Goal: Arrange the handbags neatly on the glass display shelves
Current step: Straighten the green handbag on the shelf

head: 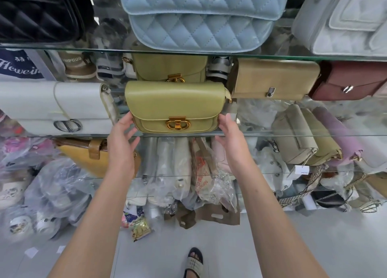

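Head view: two olive-green flap handbags with gold clasps stand on the middle glass shelf [272, 133], the front one [176, 106] at the shelf's front edge, the second [169, 67] directly behind it. One white handbag [52, 108] sits to its left; one tan handbag [274, 79] and one maroon handbag [349, 82] to its right. Above, one pale-blue quilted handbag [199, 18]. The left hand [122, 134] and right hand [230, 131] flank the front bag's lower corners, each grip spread apart, fingertips at or just beside the bag's sides.

Open hands [178, 135] flanking green handbag [176, 104]
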